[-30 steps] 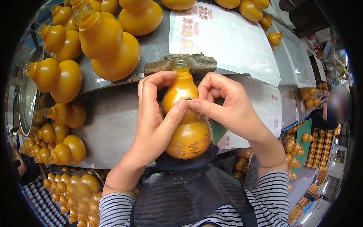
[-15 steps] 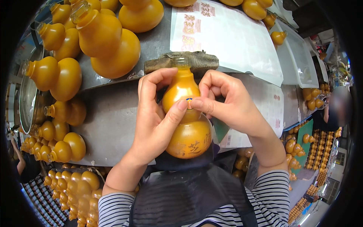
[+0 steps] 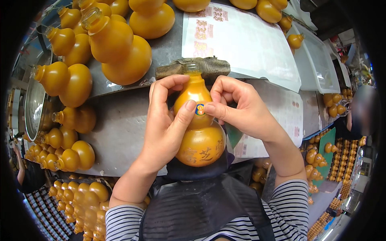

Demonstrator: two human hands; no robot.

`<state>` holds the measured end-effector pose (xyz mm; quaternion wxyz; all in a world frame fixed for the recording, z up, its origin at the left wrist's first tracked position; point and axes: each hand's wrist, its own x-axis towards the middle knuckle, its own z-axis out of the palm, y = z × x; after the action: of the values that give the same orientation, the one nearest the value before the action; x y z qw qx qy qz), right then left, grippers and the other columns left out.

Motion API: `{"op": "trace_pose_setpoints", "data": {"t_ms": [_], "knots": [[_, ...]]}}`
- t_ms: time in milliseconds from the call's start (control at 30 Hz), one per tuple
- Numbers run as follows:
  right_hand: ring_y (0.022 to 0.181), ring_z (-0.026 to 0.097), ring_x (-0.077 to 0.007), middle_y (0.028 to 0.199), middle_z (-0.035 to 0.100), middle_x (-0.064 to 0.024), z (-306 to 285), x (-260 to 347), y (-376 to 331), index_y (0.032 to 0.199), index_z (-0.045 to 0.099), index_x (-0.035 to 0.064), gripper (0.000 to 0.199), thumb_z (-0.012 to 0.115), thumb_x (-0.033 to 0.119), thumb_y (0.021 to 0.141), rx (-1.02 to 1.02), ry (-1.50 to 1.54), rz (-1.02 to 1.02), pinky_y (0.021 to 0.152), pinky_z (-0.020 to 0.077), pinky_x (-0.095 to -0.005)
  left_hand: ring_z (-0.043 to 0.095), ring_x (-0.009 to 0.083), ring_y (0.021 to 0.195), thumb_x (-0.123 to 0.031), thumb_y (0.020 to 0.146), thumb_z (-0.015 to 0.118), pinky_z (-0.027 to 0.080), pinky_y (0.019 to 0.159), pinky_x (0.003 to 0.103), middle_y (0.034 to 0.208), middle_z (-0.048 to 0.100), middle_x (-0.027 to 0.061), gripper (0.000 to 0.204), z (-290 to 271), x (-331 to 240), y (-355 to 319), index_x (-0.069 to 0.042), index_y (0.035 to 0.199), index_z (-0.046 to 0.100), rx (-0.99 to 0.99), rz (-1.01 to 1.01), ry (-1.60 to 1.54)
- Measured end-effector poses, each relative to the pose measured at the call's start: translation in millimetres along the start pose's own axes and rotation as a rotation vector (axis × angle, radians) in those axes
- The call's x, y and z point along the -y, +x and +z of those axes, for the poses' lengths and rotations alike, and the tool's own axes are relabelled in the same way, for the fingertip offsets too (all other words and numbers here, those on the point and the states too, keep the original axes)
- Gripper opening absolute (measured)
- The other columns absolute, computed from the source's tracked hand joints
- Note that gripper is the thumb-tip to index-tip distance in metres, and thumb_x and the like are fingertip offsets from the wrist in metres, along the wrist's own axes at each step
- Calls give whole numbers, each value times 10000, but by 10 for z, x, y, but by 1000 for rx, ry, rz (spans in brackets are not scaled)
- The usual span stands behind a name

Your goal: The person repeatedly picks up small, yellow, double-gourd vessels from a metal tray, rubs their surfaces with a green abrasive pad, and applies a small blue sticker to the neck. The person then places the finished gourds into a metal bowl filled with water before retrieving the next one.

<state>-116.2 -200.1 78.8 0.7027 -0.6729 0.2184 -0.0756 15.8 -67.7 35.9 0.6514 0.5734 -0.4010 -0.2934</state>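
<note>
A yellow-orange gourd-shaped bottle [image 3: 202,138] with a clear glass threaded neck leans in front of me, its neck on a worn, rough-looking support [image 3: 217,67]. Dark lettering marks its lower bulb. On its upper bulb, above the waist, lies a small oval sticker [image 3: 200,109] in blue, green and orange. My left hand [image 3: 163,122] is wrapped round the bottle's left side, fingers up by the neck and thumb beside the sticker. My right hand [image 3: 243,108] grips the right side, its thumb tip close to the sticker's right edge and its fingers curled behind.
Several similar bottles [image 3: 130,64] stand on the metal workbench [image 3: 114,138] at the left. A sheet of red-printed labels [image 3: 249,44] lies on the raised shelf beyond. A white plastic bin [image 3: 315,60] stands at the right. A person [image 3: 360,108] is at the far right.
My left thumb has drawn up and left off the sticker, which now shows whole. The bottle has turned slightly leftward. The right hand has barely moved.
</note>
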Motion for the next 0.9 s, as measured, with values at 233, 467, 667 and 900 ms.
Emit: {"op": "trace_pose_setpoints", "data": {"t_ms": [233,467,667,900], "knots": [[598,483,-3,680,535,50,-46,57,34,796,475,88,268,693,206,896,38,13,92,537,387,-161,446,203,1111,-165,841,703,361,1005,314,1146,431,101,509,-54,9,16,-8,1259,459,59,8,9],[566,437,-4,632,522,45,-18,81,20,769,490,84,291,713,233,881,17,-35,59,502,344,-170,434,202,1124,-182,813,740,358,1012,317,1161,414,103,569,-40,-6,15,-11,1269,445,68,33,56],[580,430,-4,632,497,57,-37,51,6,771,477,77,280,726,172,857,23,-107,22,510,347,-182,421,184,1137,-169,859,693,344,1023,313,1173,411,94,520,-6,-5,-3,1,1279,438,28,-47,-87],[591,425,-3,646,497,58,-57,17,-2,778,479,73,276,737,151,839,33,-171,-29,513,345,-181,424,186,1144,-149,865,680,342,1028,311,1180,417,96,507,-7,5,-8,4,1281,436,36,-38,-100]]}}
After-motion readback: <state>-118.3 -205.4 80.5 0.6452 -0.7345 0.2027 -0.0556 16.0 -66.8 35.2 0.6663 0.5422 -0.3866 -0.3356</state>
